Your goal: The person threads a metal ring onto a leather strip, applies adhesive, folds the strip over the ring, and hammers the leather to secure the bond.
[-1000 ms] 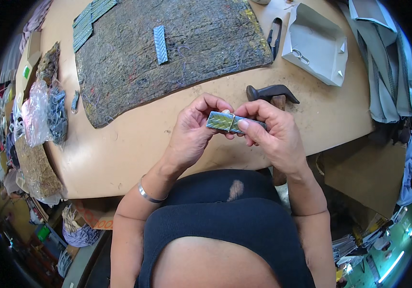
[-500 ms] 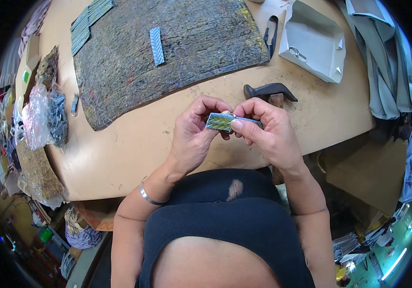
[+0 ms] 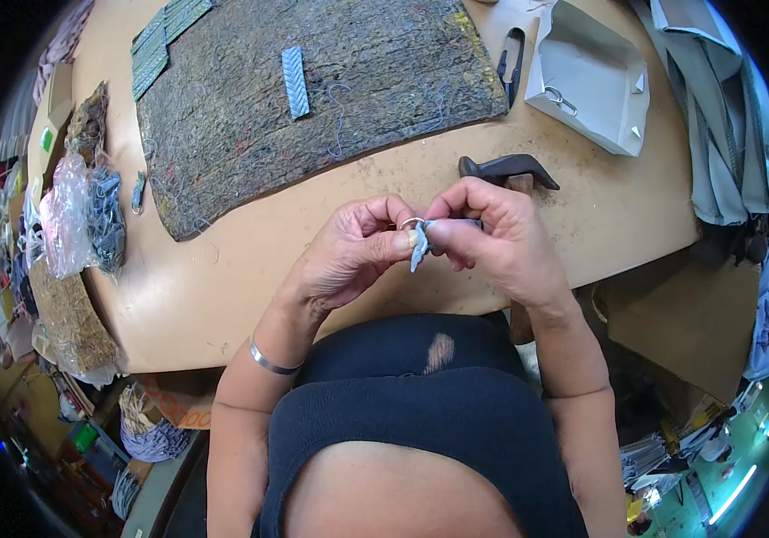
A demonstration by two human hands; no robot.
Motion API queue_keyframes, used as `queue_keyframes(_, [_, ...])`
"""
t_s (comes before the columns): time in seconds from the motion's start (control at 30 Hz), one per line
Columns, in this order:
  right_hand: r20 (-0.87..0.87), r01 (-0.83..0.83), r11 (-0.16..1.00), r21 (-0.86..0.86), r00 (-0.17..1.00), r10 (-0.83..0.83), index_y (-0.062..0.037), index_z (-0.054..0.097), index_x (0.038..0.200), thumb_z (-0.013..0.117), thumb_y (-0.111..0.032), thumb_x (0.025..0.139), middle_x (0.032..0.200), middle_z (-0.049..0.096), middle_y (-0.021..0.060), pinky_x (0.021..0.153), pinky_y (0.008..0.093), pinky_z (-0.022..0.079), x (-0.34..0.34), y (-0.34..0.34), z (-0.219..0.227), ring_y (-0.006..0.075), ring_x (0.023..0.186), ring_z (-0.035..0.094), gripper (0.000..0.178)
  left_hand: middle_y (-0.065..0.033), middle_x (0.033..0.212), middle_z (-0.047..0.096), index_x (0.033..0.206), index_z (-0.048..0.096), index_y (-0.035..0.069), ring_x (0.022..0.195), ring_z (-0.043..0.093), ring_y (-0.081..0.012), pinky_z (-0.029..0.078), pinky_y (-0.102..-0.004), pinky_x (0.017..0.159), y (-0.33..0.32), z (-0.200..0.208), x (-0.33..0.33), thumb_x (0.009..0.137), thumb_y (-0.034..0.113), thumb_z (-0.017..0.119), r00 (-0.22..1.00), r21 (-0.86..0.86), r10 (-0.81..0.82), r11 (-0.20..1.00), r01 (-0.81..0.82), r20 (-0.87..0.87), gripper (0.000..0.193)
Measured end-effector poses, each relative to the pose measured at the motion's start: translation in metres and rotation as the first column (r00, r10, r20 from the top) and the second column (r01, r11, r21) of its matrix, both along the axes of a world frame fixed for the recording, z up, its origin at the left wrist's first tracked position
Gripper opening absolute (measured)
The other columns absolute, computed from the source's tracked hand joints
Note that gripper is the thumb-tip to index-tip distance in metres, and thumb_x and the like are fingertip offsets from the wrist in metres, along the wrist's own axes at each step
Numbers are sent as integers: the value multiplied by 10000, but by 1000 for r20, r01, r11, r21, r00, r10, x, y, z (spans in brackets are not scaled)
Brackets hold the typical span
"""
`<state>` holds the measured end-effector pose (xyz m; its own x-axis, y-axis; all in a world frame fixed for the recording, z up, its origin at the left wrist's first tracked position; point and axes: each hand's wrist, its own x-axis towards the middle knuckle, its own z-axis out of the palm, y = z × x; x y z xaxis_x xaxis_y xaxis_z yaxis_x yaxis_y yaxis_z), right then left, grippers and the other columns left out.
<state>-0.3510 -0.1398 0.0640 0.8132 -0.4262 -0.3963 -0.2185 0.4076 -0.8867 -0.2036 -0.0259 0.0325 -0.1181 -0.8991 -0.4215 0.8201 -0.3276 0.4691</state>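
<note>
Above the table's near edge, my two hands meet over a light-blue woven strip (image 3: 419,251) with a metal ring (image 3: 414,221) at it. My left hand (image 3: 344,251) pinches at the ring, its thumb tip against the strip. Thumb and fingers of my right hand (image 3: 508,238) are closed on the strip, and part of it is hidden under them. The strip's loose end hangs down, edge-on, between the hands. Another blue woven strip (image 3: 295,82) lies on the dark fibrous mat (image 3: 232,125) ahead.
Beyond my right hand lies a hammer (image 3: 510,169). Farther off are thread snips (image 3: 511,67) and a white open box (image 3: 582,72) holding a metal clasp (image 3: 560,100). Woven pieces (image 3: 153,54) sit on the mat's far-left corner. A strip with a ring (image 3: 138,193) and plastic bags (image 3: 69,220) are at left.
The strip has turned from face-on to edge-on, its end now hanging down. The ring shows more plainly. My left hand has shifted slightly left and down.
</note>
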Motion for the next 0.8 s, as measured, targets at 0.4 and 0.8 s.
queue_keyframes(0.4, [89,178,973,-147,982,-166,48,473,983,439,-68,876,784,569,100,582,223,460,-9,5,3,117,640,560,161,-117,911,535,767,490,4,744,559,-129,516,-248,660,-9,19,-10,742,1,626,867,-80,249,968,-238,431,139])
queue_keyframes(0.8, [149,242,968,70,956,-251,36,463,1024,432,-72,880,779,559,74,585,214,458,-12,6,4,99,657,552,183,-78,822,489,944,438,-11,761,539,-126,545,-256,632,-10,29,-15,721,-47,622,762,-159,301,953,-257,573,291])
